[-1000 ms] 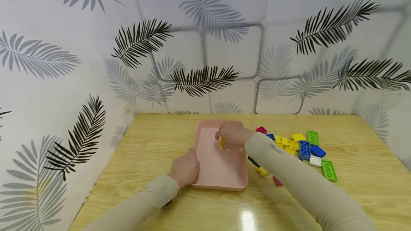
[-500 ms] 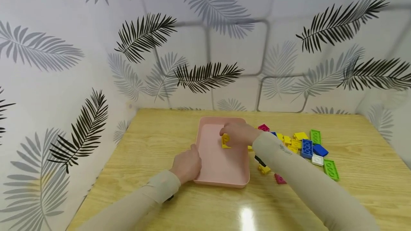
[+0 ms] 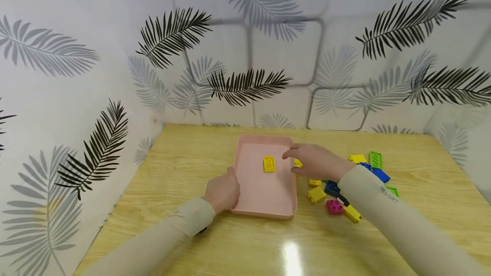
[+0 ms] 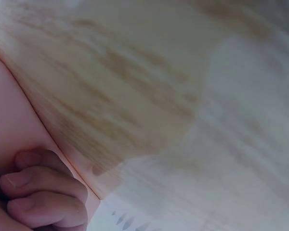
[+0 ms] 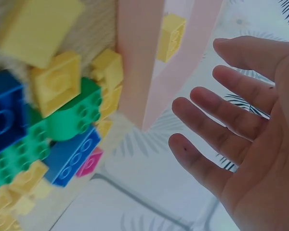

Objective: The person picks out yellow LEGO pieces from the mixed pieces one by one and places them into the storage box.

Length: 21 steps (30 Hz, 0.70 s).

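In the head view a pink tray [image 3: 264, 214] lies on the table. My left hand [image 3: 223, 191] grips its left wall near the front corner; the curled fingers [image 4: 50, 209] show against the pink wall in the left wrist view. One yellow toy brick [image 3: 269, 164] lies in the tray's upper half, its hollow side facing up. My right hand [image 3: 320, 161] is over the tray's right rim, holding nothing. Its fingers are spread and relaxed in the right wrist view, with the thumb apart. Part of the brick pile is hidden under this hand and sleeve.
Right of the tray lies a loose pile of bricks, among them a yellow brick [image 3: 316, 195], a magenta brick [image 3: 335, 207], a blue brick [image 3: 381, 175] and a light green brick [image 3: 375, 159]. A green studded brick [image 5: 74, 113] shows in the right wrist view. A patterned wall backs the table.
My right hand has let go of the yellow brick inside the tray and moved right, toward the pile. The left hand has stayed at the tray's left wall. The head view has tilted slightly.
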{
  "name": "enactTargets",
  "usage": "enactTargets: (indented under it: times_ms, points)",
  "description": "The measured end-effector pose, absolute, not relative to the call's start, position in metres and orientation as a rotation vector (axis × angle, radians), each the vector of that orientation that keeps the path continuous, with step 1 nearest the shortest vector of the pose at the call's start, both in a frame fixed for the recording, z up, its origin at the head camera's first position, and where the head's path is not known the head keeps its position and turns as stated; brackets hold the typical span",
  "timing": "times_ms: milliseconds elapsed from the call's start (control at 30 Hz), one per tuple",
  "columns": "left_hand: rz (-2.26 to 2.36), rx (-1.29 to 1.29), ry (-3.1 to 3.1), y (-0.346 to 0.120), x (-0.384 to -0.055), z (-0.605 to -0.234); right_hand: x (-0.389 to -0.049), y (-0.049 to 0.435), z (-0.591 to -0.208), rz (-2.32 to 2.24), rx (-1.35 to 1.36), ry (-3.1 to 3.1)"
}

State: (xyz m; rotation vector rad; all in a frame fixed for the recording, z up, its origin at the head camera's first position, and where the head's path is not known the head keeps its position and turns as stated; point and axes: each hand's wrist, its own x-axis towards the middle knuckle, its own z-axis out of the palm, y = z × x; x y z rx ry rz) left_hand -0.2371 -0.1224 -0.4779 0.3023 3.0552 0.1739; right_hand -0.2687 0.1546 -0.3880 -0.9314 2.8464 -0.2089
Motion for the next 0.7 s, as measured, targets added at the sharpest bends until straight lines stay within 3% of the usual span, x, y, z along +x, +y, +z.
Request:
enactTargets:
  times_ms: [700]
  points:
    - [0.112, 0.290, 3.028, -0.120, -0.238, -0.475, -0.219, 0.196, -0.416, -0.143, -0.716, 2.714]
